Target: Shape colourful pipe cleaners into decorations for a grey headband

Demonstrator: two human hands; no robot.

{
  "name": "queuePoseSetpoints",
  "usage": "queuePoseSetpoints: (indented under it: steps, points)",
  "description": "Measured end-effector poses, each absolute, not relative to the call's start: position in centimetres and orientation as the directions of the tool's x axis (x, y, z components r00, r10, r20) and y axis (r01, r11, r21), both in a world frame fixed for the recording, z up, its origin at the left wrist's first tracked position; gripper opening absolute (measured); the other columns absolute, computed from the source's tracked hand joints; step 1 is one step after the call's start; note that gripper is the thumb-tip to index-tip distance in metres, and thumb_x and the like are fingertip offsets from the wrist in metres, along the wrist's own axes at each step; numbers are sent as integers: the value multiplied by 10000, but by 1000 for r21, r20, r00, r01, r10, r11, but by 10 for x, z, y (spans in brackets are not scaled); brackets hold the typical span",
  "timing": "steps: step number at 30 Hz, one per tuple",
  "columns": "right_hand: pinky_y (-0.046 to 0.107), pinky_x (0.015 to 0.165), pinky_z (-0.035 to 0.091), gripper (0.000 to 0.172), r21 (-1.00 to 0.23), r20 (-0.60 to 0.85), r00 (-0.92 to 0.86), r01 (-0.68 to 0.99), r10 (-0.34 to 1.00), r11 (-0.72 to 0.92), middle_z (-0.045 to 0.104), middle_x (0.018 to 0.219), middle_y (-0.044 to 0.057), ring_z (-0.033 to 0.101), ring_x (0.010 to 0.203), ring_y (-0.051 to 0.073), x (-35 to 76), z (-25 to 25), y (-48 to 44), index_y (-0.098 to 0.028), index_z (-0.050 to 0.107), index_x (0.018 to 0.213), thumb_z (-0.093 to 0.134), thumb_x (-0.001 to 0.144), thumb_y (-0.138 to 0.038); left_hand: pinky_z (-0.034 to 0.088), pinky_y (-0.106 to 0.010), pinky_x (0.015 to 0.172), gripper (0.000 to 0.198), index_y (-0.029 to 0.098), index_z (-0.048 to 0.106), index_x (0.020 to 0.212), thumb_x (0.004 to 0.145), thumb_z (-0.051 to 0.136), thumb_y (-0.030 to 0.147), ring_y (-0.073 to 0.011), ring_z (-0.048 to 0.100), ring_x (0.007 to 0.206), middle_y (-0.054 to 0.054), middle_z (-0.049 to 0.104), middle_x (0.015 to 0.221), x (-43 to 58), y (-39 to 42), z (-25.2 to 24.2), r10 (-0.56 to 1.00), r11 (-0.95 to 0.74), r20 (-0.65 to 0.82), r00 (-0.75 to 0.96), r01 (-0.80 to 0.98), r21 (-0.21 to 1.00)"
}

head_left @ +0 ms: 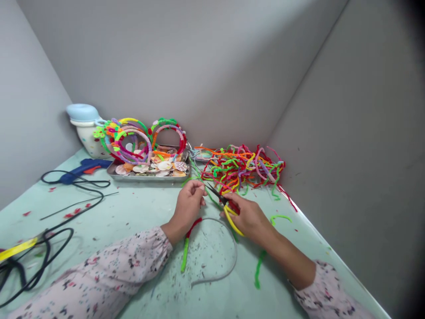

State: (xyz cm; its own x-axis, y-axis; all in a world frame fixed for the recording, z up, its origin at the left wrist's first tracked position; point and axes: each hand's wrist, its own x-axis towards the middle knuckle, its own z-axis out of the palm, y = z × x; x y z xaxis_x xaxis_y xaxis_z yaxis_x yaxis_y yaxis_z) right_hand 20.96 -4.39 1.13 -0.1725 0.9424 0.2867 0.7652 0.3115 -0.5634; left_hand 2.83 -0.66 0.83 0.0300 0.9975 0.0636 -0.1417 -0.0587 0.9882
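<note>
Looking down into a corner, we find grey walls (186, 66) rising around a pale green bench (126, 212) strewn with tiny scraps; at the far left stands a white jar (86, 141) with a pale blue lid, and near it lies a blue hot glue gun (84, 167) trailing a black cord (100, 197) toward the near left; farther along, a shallow metal tray (149, 178) holds a heap of seashells (164, 165), with pipe-cleaner-wrapped headbands (139, 133) standing behind them; to its right spreads a tangled pile of pipe cleaners (244, 166) in orange, red, green and yellow; we judge these light, soft and easily bent, best drawn out one strand at a time; near the middle, a grey headband (232, 252) lies on the bench, thin and probably springy, so we would take it by its bare curve; its red-and-green end (185, 250) passes close under the left hand (187, 206); that hand is curled shut around a green pipe cleaner (212, 198), apart from but close to the right hand (250, 217), which grips yellow-handled scissors (231, 220) with the dark blades pointing far left along the strand; a loose green piece (259, 268) lies to the near right.
</note>
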Motion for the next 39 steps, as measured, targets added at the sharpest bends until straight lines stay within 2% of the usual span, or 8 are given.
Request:
queuePoseSetpoints:
  steps: [3, 8, 11, 14, 18, 21, 25, 39]
  points:
    - [318, 739, 492, 418, -500, 270, -193, 809, 943, 309, 710, 972, 57, 659, 817, 211, 209, 3, -45, -222, 612, 1153, 629, 735, -213, 366, -189, 481, 164, 170, 517, 902, 794, 538, 292, -68, 478, 509, 24, 555, 715, 26, -4, 8, 997, -66, 59, -43, -161, 985]
    - [291, 658, 487, 403, -458, 261, -178, 842, 949, 284, 717, 861, 43, 665, 738, 209, 211, 0, -45, -240, 622, 1116, 569, 728, -144, 373, -191, 494, 151, 176, 509, 902, 792, 527, 278, -66, 469, 504, 35, 544, 705, 24, 1, 5, 991, -89, 70, -111, -174, 981]
    - [283, 606, 485, 383, -560, 216, -104, 802, 971, 210, 708, 781, 23, 651, 665, 192, 215, 6, -41, -240, 628, 1100, 579, 727, -173, 364, -189, 483, 157, 176, 519, 899, 796, 530, 293, -66, 477, 506, 34, 552, 701, 24, 0, 2, 993, -88, 74, -96, -149, 985]
    - [260, 551, 484, 430, -759, 142, -17, 640, 990, 119, 694, 749, 8, 639, 626, 168, 219, 15, -37, -224, 593, 1143, 603, 714, -195, 358, -190, 474, 174, 176, 528, 881, 801, 542, 330, -69, 480, 503, 31, 560, 698, 26, -3, 2, 997, -71, 67, -37, -125, 990]
    - [254, 531, 499, 476, -914, 56, 52, 404, 997, 30, 695, 770, 27, 645, 639, 164, 216, 24, -36, -187, 561, 1143, 635, 673, -198, 365, -198, 481, 254, 164, 551, 842, 810, 553, 416, -74, 485, 511, 13, 585, 720, 30, -11, 6, 975, -49, 70, 210, -102, 994]
    - [244, 485, 488, 464, -948, 16, 42, 318, 999, 2, 686, 734, 14, 619, 577, 150, 208, 28, -41, -198, 571, 1114, 623, 653, -178, 386, -202, 505, 251, 162, 561, 831, 773, 613, 400, -80, 487, 519, 24, 572, 674, 34, -16, 8, 939, -40, 75, 335, -110, 993]
    - [231, 438, 470, 476, -972, -31, 27, 232, 999, -36, 671, 705, 0, 582, 507, 130, 200, 33, -47, -202, 575, 1097, 624, 625, -174, 369, -196, 493, 210, 157, 553, 739, 750, 641, 347, -77, 464, 488, 45, 513, 564, 35, -19, 10, 922, -26, 66, 382, -108, 994]
    - [225, 476, 460, 448, -970, -44, -20, 239, 999, -38, 652, 670, -15, 587, 543, 132, 202, 29, -47, -201, 585, 1071, 587, 627, -143, 341, -203, 508, 222, 163, 542, 713, 798, 574, 365, -80, 436, 478, 36, 512, 523, 30, -12, 12, 955, -33, 77, 286, -154, 988]
